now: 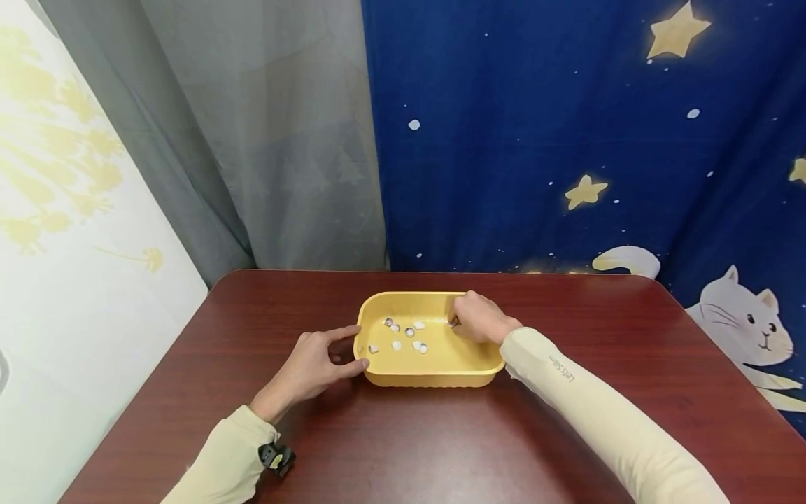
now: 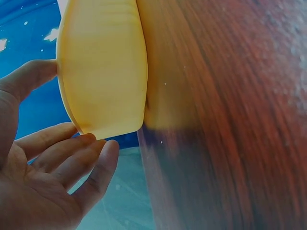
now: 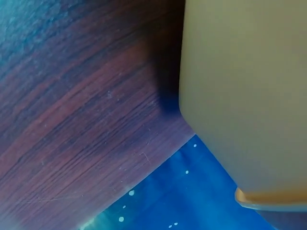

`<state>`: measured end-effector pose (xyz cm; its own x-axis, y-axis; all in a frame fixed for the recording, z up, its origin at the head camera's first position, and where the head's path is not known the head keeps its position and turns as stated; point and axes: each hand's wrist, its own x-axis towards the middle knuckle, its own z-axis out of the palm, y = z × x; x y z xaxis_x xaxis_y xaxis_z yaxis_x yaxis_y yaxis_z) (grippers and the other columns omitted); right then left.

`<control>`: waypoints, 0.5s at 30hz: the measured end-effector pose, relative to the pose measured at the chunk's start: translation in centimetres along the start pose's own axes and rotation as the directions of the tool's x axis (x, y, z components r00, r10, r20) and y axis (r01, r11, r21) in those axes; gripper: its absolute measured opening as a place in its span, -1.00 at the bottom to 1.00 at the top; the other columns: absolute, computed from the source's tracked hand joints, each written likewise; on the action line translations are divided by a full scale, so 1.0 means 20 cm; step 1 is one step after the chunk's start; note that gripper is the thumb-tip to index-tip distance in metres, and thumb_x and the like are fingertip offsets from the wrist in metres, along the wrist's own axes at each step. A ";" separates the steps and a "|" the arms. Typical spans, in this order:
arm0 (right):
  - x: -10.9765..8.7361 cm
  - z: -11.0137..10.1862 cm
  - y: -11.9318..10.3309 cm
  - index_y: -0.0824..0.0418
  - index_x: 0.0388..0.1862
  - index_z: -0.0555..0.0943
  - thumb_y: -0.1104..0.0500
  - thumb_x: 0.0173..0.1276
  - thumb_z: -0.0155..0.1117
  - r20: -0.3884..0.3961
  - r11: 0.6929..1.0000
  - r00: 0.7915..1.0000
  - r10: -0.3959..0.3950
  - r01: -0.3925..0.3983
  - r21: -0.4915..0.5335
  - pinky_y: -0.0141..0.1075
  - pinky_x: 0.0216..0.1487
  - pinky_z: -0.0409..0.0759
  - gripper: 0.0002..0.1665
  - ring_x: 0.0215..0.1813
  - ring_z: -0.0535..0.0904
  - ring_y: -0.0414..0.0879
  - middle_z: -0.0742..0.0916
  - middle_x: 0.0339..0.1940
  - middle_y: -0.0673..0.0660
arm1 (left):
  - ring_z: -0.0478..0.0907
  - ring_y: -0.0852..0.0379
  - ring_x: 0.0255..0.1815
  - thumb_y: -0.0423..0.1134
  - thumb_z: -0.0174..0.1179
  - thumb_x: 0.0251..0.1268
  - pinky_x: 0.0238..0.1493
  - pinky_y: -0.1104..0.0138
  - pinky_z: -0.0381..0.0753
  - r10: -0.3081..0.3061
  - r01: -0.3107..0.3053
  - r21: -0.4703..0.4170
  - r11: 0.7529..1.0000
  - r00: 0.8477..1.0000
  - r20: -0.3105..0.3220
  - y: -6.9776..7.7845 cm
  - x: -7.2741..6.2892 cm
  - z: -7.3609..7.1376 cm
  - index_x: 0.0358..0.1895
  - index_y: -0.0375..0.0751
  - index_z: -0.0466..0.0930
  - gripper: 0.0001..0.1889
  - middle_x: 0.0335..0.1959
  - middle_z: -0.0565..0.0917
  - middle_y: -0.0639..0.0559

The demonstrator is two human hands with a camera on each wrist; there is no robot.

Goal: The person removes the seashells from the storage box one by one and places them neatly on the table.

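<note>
A yellow plastic basin (image 1: 434, 379) stands on the table with several small white and purple-grey pieces (image 1: 410, 332) scattered over the left part of its floor; they look like little shells or pebbles. My left hand (image 1: 313, 365) touches the basin's left end, thumb and fingers spread along the rim. In the left wrist view, that hand (image 2: 53, 167) lies against the basin's wall (image 2: 103, 72). Inside the basin's back right, my right hand (image 1: 480, 318) has curled fingers, and a similar small piece (image 1: 453, 324) shows at its fingertips. The right wrist view shows only the basin's outer wall (image 3: 244, 96).
The basin sits on a dark red-brown wooden table (image 1: 434, 448). Behind the table's far edge hang a grey curtain (image 1: 302, 175) and a blue curtain (image 1: 478, 175) with stars. A white panel (image 1: 75, 280) stands on the left.
</note>
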<state>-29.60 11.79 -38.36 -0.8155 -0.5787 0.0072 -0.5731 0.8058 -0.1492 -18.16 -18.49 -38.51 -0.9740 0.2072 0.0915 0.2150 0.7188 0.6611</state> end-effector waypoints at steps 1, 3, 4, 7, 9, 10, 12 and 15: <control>0.00 0.00 0.00 0.13 -0.42 0.77 0.26 0.26 0.38 0.000 1.000 1.000 0.007 -0.007 -0.001 -0.38 -0.36 0.52 -0.91 -0.40 0.51 -0.19 0.69 -0.52 -0.05 | 0.71 0.23 -0.26 0.01 0.47 0.13 -0.39 0.48 0.61 0.001 -0.001 0.004 1.000 1.000 -0.002 0.00 0.00 0.00 0.37 -0.17 0.52 -0.28 0.20 0.69 -0.16; 0.00 0.00 0.00 0.10 -0.28 0.82 0.26 0.24 0.41 -0.006 1.000 1.000 0.013 -0.013 -0.004 -0.33 -0.25 0.64 -0.89 -0.30 0.62 -0.18 0.80 -0.35 -0.02 | 0.69 0.24 -0.31 0.01 0.47 0.12 -0.41 0.47 0.60 0.001 -0.001 0.009 1.000 1.000 -0.004 0.00 0.00 0.00 0.36 -0.17 0.52 -0.28 0.19 0.70 -0.16; 0.00 0.00 0.00 0.11 -0.27 0.81 0.25 0.24 0.42 -0.002 1.000 1.000 0.014 -0.014 -0.001 -0.29 -0.24 0.66 -0.88 -0.29 0.64 -0.15 0.81 -0.34 0.00 | 0.68 0.25 -0.33 0.02 0.47 0.12 -0.42 0.46 0.60 -0.001 0.001 0.011 1.000 1.000 -0.004 0.00 0.00 0.00 0.36 -0.16 0.53 -0.28 0.19 0.70 -0.15; 0.00 0.00 0.00 0.12 -0.26 0.79 0.20 0.25 0.43 0.000 1.000 1.000 0.023 -0.023 0.010 -0.30 -0.29 0.64 -0.91 -0.32 0.62 -0.15 0.78 -0.38 0.00 | 0.65 0.26 -0.36 0.02 0.47 0.12 -0.43 0.46 0.59 -0.009 0.009 0.008 1.000 1.000 -0.002 0.01 0.00 0.00 0.36 -0.16 0.53 -0.28 0.18 0.71 -0.15; 0.00 0.01 0.00 0.12 -0.37 0.74 0.18 0.28 0.42 -0.001 1.000 1.000 0.021 -0.021 0.020 -0.35 -0.41 0.51 -0.96 -0.42 0.53 -0.15 0.66 -0.54 -0.03 | 0.64 0.26 -0.38 0.01 0.48 0.12 -0.44 0.46 0.58 -0.012 0.012 0.009 1.000 1.000 -0.004 0.01 0.00 0.00 0.36 -0.15 0.53 -0.28 0.18 0.71 -0.14; 0.00 0.01 0.00 0.11 -0.43 0.71 0.18 0.28 0.41 -0.002 1.000 1.000 0.019 -0.018 0.025 -0.37 -0.46 0.44 -0.91 -0.46 0.47 -0.15 0.59 -0.59 -0.05 | 0.62 0.26 -0.39 0.02 0.48 0.11 -0.45 0.46 0.58 -0.014 0.014 0.011 1.000 1.000 -0.006 0.01 0.00 0.00 0.36 -0.14 0.53 -0.28 0.17 0.71 -0.14; 0.01 0.01 0.00 0.07 -0.53 0.65 0.17 0.31 0.39 -0.012 1.000 1.000 0.013 -0.012 0.025 -0.39 -0.51 0.32 -0.80 -0.52 0.39 -0.17 0.45 -0.67 -0.07 | 0.60 0.25 -0.43 0.02 0.48 0.11 -0.47 0.45 0.57 -0.015 0.016 0.016 1.000 1.000 -0.009 0.01 0.00 0.00 0.35 -0.13 0.54 -0.29 0.15 0.72 -0.13; 0.01 0.02 0.01 0.05 -0.61 0.62 0.19 0.31 0.37 -0.020 1.000 1.000 -0.003 0.003 0.023 -0.41 -0.55 0.25 -0.73 -0.54 0.34 -0.18 0.38 -0.71 -0.10 | 0.56 0.23 -0.47 0.02 0.48 0.10 -0.49 0.44 0.54 -0.019 0.019 0.025 1.000 1.000 -0.012 0.01 0.00 0.00 0.35 -0.13 0.55 -0.29 0.12 0.74 -0.11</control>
<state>-29.85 11.68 -38.69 -0.8153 -0.5784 0.0276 -0.5738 0.8006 -0.1723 -18.10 -18.32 -38.34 -0.9787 0.1857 0.0874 0.1977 0.7387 0.6443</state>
